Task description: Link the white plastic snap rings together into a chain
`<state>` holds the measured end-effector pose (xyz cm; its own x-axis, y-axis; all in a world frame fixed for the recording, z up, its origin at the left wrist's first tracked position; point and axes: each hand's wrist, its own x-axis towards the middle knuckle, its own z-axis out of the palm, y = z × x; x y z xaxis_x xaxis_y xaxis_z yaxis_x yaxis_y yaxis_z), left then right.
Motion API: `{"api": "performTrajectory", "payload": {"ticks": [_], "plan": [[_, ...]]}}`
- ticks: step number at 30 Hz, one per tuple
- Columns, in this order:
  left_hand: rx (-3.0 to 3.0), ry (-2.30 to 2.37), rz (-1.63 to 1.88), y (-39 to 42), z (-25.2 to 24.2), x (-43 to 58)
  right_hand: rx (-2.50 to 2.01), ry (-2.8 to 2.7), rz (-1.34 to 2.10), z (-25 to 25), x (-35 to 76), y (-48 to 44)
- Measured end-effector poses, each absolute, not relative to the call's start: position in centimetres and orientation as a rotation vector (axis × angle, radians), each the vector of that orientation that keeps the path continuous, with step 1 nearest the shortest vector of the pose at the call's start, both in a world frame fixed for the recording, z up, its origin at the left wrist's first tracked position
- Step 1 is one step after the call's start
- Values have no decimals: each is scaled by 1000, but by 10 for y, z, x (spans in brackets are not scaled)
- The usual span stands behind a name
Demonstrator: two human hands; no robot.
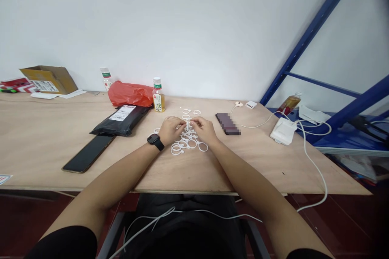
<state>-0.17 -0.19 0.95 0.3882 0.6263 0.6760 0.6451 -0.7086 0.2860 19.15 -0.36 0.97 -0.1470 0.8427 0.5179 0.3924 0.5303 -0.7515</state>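
Observation:
My left hand (pixel 170 129), with a black watch (pixel 155 141) on its wrist, and my right hand (pixel 204 129) meet over a pile of several white plastic rings (pixel 188 143) on the wooden table (pixel 212 170). Both hands pinch a small white ring (pixel 187 122) between their fingertips, just above the pile. A few loose rings (pixel 191 111) lie a little farther back.
A black parcel (pixel 121 119), a dark phone (pixel 88 153), a red bag (pixel 130 94), two small bottles (pixel 158 95) and a cardboard box (pixel 48 79) lie to the left. To the right lie another phone (pixel 227 124), a white charger (pixel 284 130) with cables and a blue metal rack (pixel 334 89).

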Motion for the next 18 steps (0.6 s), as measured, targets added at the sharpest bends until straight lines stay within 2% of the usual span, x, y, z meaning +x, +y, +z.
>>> {"api": "performTrajectory", "payload": {"ticks": [13, 18], "plan": [[-2610, -1292, -1141, 1, 5, -4, -1427, -2215, 209, -6, 214, 63], [-2626, -1297, -1140, 2, 4, -5, -1423, -2301, 162, -9, 226, 63]]}}
